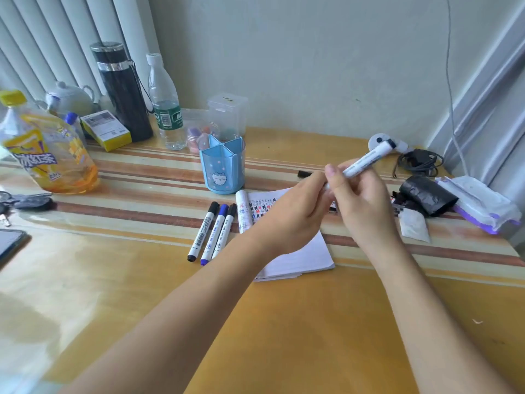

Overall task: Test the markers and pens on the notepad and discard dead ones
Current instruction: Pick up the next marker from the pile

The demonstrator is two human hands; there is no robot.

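**Item 1.** Right hand (360, 203): fingers curled round the white-barrelled marker (366, 160), which I held above the desk with its black butt end pointing to 2 o'clock.

**Item 2.** Left hand (301, 209): fingertips pinched on the marker's lower end. My fingers hid the tip, so I could not tell whether it was capped. A short black piece (305, 174) showed at 9 o'clock of my thumb, possibly the cap.

**Item 3.** Notepad (298, 260): directly beneath both hands. The top page carried rows of black, red and blue test marks, and turned leaves were rolled back along its 9 o'clock edge.

**Item 4.** Three capped markers (211, 231), two black and one blue: side by side just beside the notepad, at its 9 o'clock.

**Item 5.** Blue pen holder (224, 166): at 11 o'clock of the notepad.

**Step, as judged:** cap work on one marker, most likely uncapping it for its trial.

**Next move, as judged:** it called for bringing the bared tip down onto an unmarked patch of the page for a light stroke. A faint or absent line would have meant discarding it. No bin was in view.
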